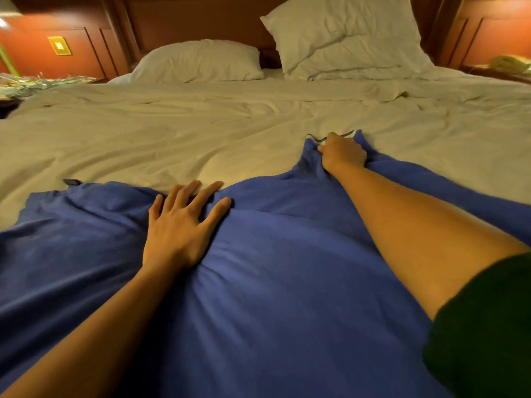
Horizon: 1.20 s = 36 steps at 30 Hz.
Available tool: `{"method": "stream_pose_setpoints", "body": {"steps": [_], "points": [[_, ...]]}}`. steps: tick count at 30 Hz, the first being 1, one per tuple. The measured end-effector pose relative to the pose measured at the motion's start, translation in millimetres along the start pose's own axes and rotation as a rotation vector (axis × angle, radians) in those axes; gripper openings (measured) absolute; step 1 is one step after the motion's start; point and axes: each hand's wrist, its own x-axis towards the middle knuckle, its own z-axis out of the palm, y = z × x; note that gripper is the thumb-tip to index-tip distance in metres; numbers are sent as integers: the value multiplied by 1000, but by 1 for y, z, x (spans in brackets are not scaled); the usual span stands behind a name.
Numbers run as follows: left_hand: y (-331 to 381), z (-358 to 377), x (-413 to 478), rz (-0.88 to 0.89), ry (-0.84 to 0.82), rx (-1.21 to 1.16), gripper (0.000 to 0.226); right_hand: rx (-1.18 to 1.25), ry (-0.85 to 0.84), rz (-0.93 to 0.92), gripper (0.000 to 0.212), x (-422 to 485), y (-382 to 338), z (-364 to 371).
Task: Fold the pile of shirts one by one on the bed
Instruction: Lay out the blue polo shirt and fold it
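A blue shirt point(273, 282) lies spread over the near half of the white bed point(172, 133), filling the lower part of the head view. My left hand point(181, 225) presses flat on the shirt's far edge with fingers spread. Farther out and to the right, my right hand point(342, 153) grips a bunched part of the shirt near its striped trim, pulling the cloth into a peak. A dark tag sticks out at the shirt's far left corner point(71, 182). No pile of other shirts is in view.
Two white pillows point(198, 61) point(347, 38) lean against the wooden headboard point(201, 15). A nightstand with clutter point(37, 84) stands at the left, another with a pale object point(511, 64) at the right. Wrinkled white bedding stretches beyond the shirt.
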Motion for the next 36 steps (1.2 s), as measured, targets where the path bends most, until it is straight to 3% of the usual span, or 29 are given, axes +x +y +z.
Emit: {"method": "stream_pose_setpoints", "body": {"steps": [6,7,11,13,18,23,25,30,34,36], "points": [[-1,1,0,10,5,-7,70,468,218,-47,20,2,2,3],[-1,1,0,9,2,-9,71,483,192,-70,22,1,1,2],[-1,1,1,-6,-2,4,71,274,-255,-210,39,-2,-2,-5],[0,1,1,-7,-4,13,71,273,-370,-213,44,-11,-1,-22],[0,-3,-2,-17,-37,34,73,454,-296,-232,57,-98,6,-51],[8,-25,-10,-31,1,-216,71,237,-493,-289,58,-221,-4,-67],[3,-42,-28,9,5,-314,69,74,-453,-330,61,-250,-8,-66],[-68,-78,-56,219,-335,148,73,-59,-345,-332,64,-261,-10,-58],[-150,-97,-7,17,-412,180,85,-122,-315,-302,71,-262,-11,-52],[-159,-100,12,-70,-492,318,75,-154,-285,-274,70,-262,-13,-51]]}}
